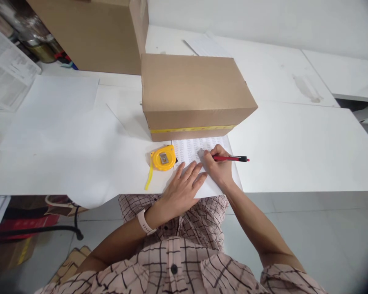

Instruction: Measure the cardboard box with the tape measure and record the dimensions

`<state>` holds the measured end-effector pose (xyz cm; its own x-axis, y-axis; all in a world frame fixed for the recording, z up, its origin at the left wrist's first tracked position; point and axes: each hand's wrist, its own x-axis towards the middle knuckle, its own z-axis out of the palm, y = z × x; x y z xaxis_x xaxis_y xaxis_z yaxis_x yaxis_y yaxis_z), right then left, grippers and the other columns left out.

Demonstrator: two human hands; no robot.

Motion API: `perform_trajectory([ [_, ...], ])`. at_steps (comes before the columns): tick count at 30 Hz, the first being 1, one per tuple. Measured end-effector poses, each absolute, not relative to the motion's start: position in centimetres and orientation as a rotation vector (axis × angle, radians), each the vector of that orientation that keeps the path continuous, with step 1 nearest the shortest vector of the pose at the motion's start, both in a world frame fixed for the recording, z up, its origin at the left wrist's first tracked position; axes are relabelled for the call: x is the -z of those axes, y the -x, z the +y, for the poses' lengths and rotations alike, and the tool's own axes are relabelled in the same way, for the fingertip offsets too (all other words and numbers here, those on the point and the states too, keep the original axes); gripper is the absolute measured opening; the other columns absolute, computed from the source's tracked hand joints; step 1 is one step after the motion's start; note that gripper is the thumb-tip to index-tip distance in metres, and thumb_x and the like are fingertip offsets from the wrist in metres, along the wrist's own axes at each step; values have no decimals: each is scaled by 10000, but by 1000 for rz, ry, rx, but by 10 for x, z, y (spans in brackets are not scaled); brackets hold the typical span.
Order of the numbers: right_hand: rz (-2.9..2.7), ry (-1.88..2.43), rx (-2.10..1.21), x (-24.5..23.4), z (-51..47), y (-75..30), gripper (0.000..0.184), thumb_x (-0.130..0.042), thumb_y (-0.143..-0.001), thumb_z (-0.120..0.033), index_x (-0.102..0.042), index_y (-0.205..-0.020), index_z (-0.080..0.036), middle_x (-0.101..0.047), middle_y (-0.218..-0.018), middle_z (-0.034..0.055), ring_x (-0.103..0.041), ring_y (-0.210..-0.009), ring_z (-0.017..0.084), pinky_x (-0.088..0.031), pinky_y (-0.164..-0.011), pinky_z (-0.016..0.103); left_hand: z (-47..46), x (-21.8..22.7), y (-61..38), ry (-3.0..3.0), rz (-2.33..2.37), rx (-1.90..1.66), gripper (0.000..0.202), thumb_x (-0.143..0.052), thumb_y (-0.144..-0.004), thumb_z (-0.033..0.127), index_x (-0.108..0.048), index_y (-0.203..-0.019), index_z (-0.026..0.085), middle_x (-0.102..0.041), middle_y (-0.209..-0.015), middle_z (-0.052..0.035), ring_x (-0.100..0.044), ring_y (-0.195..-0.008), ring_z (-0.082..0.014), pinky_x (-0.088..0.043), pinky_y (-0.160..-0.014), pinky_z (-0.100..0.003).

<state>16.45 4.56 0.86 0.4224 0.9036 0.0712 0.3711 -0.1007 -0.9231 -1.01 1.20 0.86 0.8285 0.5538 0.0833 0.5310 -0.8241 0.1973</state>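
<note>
My right hand (218, 166) grips a red and black pen (233, 158), its tip end down at a sheet of paper (187, 150) covered in rows of small writing. Flat on the lower part of that sheet rests my left hand (185, 183), fingers spread. Just left of the sheet lies a yellow tape measure (163, 158) with a short end of its blade sticking out. Behind both hands stands a closed cardboard box (196, 87), covering the sheet's far edge. A yellow strip (193, 129) with marks runs along the box's near side.
A larger cardboard box (92, 34) stands at the back left, beside jars (43, 49). Blank white paper (58, 134) hangs over the front edge of the white table (306, 151). Another sheet (207, 44) lies behind the nearer box. A black curved bar (39, 230) shows at lower left.
</note>
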Motion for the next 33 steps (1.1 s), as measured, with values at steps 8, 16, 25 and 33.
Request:
perform_trajectory([
  [8,-1430,1760,-182,-10,28,-204,77,-571,-921,-268,-610,-980,-235,-590,-919,48,-553,-819,201,-434,-724,353,13,-13,32,-2550,738,-891,363,-557,-995,398,-575,-1310,218,-637,-1406,-102,-533,-1384,-249,-451,-1153,-482],
  [16,-1713,1931,146,-4,18,-229,418,-398,-887,-91,-662,-1195,-192,-651,-1051,160,-536,-961,301,-453,-805,449,52,-28,69,-2329,1491,-817,560,-703,-881,307,-484,-1387,206,-596,-1404,-167,-524,-1328,-366,-461,-1082,-588],
  [25,-1497,1291,-1066,-73,18,-167,426,-478,-989,-578,-712,-1025,-223,-740,-970,68,-678,-914,218,-538,-824,372,42,-75,51,-1899,930,-748,691,-730,-863,456,-384,-1437,288,-669,-1221,-94,-689,-1045,-250,-573,-897,-423],
  [33,-1359,1216,-1099,-117,51,-189,466,-705,-825,-639,-602,-698,-202,-624,-669,4,-560,-617,123,-488,-594,277,69,-126,55,-1824,851,-782,660,-728,-835,447,-423,-1386,250,-687,-1185,-100,-692,-1056,-267,-561,-904,-428],
])
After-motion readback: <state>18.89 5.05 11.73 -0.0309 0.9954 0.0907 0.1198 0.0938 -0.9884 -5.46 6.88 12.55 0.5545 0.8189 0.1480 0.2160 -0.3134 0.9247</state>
